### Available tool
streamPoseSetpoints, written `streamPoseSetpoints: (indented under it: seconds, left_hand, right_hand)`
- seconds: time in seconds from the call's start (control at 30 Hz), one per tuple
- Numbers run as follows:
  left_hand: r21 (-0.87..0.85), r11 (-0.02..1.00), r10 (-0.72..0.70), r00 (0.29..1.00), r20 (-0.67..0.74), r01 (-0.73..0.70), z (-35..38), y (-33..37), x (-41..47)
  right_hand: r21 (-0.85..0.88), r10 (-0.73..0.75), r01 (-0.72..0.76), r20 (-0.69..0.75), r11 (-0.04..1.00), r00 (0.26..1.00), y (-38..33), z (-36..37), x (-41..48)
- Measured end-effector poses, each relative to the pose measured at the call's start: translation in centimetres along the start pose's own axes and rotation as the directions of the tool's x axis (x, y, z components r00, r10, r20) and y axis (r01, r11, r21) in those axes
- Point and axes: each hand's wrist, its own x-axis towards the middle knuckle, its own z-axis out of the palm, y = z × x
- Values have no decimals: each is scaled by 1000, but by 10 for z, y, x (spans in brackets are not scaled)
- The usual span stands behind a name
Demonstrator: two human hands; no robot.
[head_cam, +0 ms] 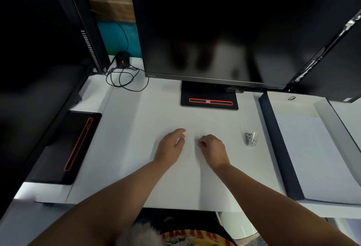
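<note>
White desk; left hand, right hand close together; fingertip grasp indiscernible.

One wide-angle head camera looks forward and steeply down from above the near edge of the tabletop, close in, facing the monitor at the far edge. The left hand and right hand sit mid-frame.

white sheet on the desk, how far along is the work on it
Done: the white sheet lies spread before the monitor stand. In hand: left hand and right hand rest at its middle, fingers curled; whether they pinch anything is too small to tell. To come, probably: the small clear packet of metal pieces lies apart to the right, untouched.
</note>
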Motion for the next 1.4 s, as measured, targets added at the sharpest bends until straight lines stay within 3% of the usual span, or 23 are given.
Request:
streamPoseSetpoints:
  seconds: [0.13, 0.23, 0.37, 0.57, 0.67, 0.8, 0.9, 1.13, 1.4]
  left_hand:
    - [-179, 978, -110, 994, -21, 105, 7, 11, 5]
    - [-376, 907, -213, 977, -24, 189, 8, 19, 11]
    - [-648, 686, -383, 922, 65, 331, 3, 36, 18]
    - [-822, 273, -504, 802, 320, 500, 4, 39, 22]
    - [-861, 137, -509, 781, 363, 490, 4, 45, 20]
    - [-873, 18, -506, 758, 412, 487, 0, 41, 19]
    - [-868, -21, -516, 738, 434, 496, 0, 37, 19]
    - [-865, -4, -503, 746, 435, 502, -1, 38, 20]
    - [-861, -10, -482, 752, 450, 508, -1, 34, 23]
  right_hand:
    - [-78, -22, 21, -12, 997, 1000, -3, 4, 0]
    - [-48, 35, -34, 6, 998, 999, -5, 3, 5]
    - [66, 78, -79, 18, 995, 997, -11, -4, 15]
    - [338, 17, -28, 36, 941, 999, -52, -18, 19]
    - [411, 22, -55, 86, 910, 996, -68, -19, 17]
    - [369, 16, -54, 106, 928, 994, -71, -15, 16]
    - [325, 6, -45, 121, 945, 993, -71, -15, 15]
    - [286, 31, -63, 115, 956, 993, -71, -15, 18]
    - [206, -66, 35, 146, 978, 987, -64, -17, 18]
